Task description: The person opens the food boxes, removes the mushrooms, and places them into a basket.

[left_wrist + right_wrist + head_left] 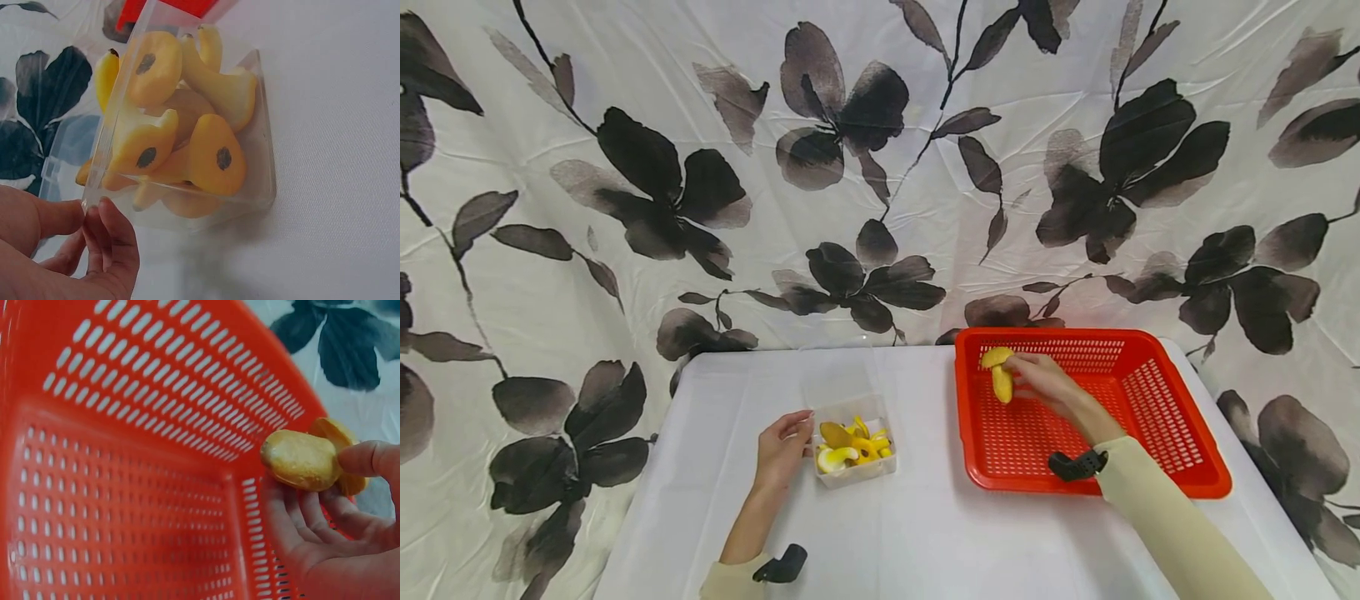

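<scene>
Nearest us, at the bottom of the head view, we see a pale left sleeve [730,581] and a pale right sleeve [1180,521], each with a black wrist device [780,565] by its cuff. On the white-covered counter [902,542], the left hand [781,450] pinches the edge of a clear box [859,476] between thumb and fingertips. We find yellow pieces [867,451] heaped inside, several with dark spots, and a translucent lid [70,149] spread behind the box. To the right, well apart from it, sits a red basket [1037,446] with slotted walls. Toward its far left corner, the right hand [1045,379] grips a yellow mushroom-shaped piece [1002,385]; we cannot tell whether it touches the basket wall. Beyond the counter we face a pale cloth [940,50] with dark flowers.
</scene>
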